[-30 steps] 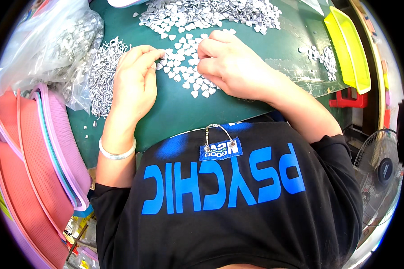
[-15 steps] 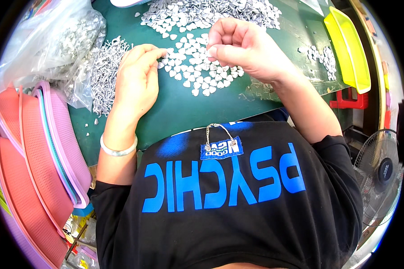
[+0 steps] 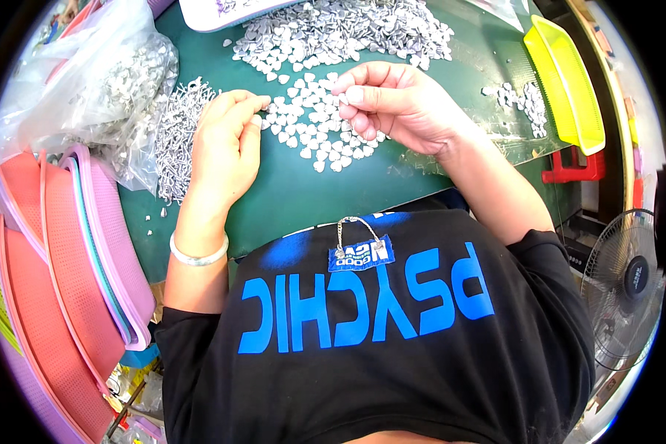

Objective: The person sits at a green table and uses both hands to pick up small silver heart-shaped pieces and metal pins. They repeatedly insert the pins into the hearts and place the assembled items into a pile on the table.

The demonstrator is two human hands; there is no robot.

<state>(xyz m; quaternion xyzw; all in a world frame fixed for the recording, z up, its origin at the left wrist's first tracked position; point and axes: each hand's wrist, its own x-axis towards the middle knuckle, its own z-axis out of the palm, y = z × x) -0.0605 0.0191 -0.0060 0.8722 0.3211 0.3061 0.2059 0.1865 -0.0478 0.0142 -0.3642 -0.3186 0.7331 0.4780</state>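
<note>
Small silver heart-shaped pieces (image 3: 337, 148) lie scattered in a loose patch on the green table. Over their right side, my right hand (image 3: 403, 103) pinches a small pale heart-shaped piece (image 3: 342, 98) between thumb and forefinger, the other fingers curled. At the patch's left edge is my left hand (image 3: 226, 140), its thumb and forefinger close together; whatever they grip, if anything, is hidden. Next to it is a heap of thin silver metal pins (image 3: 177, 140), partly covered by that hand. Behind the patch rises a bigger pile of heart-shaped pieces (image 3: 348, 31).
A clear plastic bag (image 3: 118, 81) of metal parts sits at the left, above stacked pink and purple baskets (image 3: 59, 296). At the right are a small group of pieces (image 3: 525, 103), a yellow basket (image 3: 566, 85), a red stool (image 3: 573, 166) and a fan (image 3: 625, 285). A white tray (image 3: 207, 18) sits far back.
My right hand has come down and slightly nearer, over the loose hearts. My left fingertips have shifted a little down and left. The whole view has also moved slightly, showing more of the tray.
</note>
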